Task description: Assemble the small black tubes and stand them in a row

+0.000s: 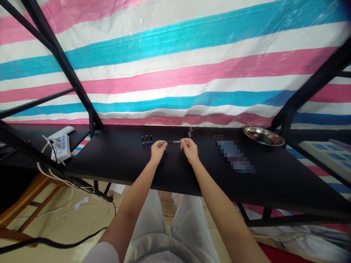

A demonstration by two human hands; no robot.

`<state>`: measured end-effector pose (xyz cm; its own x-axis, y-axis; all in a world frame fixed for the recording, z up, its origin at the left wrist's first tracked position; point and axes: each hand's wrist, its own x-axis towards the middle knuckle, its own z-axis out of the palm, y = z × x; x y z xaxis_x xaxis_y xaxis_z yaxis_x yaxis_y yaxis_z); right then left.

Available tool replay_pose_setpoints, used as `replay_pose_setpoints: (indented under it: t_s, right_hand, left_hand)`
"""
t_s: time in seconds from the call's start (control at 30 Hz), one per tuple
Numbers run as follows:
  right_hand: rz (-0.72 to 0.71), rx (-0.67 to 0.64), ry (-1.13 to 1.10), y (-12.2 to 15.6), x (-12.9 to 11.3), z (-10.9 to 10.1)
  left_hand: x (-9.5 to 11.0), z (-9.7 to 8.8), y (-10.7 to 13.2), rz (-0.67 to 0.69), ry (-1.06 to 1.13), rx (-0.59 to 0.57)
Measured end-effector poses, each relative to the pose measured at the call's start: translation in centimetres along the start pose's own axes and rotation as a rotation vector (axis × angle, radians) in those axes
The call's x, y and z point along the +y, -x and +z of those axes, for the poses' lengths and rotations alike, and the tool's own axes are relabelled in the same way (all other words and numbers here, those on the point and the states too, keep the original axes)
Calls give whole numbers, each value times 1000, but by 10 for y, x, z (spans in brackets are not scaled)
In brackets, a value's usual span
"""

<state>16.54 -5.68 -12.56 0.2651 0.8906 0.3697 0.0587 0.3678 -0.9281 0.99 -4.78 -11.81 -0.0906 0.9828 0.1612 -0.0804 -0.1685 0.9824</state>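
Above the middle of the black table, a slim pen [173, 141] lies level between my two hands, dark toward its left end and clear or grey toward its right. My left hand [158, 150] pinches the dark end. Fingertips of my right hand [189, 149] are closed on the clear end. Three short black cylinders, perhaps pen caps [146, 139], stand in a row just left of my left hand. Behind my right hand sits a small group of clear tube-like pieces [190, 132]. Several tiny pieces [218, 136] lie farther right, too small to name.
On the black table [109, 160], a blurred-out flat object [236, 157] lies right of my hands. A shiny metal dish [263, 136] stands at the back right. Black frame posts [74, 78] rise at both sides. A white power strip [62, 146] with cables is at the left.
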Motion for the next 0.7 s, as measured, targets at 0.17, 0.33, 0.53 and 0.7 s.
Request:
replay_pose_setpoints:
  t_s: [0.17, 0.33, 0.53, 0.7]
  right_hand:
    - [-18, -101, 77, 3, 2, 2]
    - [-102, -188, 345, 9, -4, 0]
    - [-135, -224, 535, 12, -7, -3]
    - [-187, -256, 643, 14, -7, -2]
  left_hand:
    - [6, 3, 6, -18, -9, -118]
    - [8, 3, 8, -11, -31, -172]
    - [1, 2, 7, 84, -145, -195]
    - [0, 1, 9, 150, -253, -166]
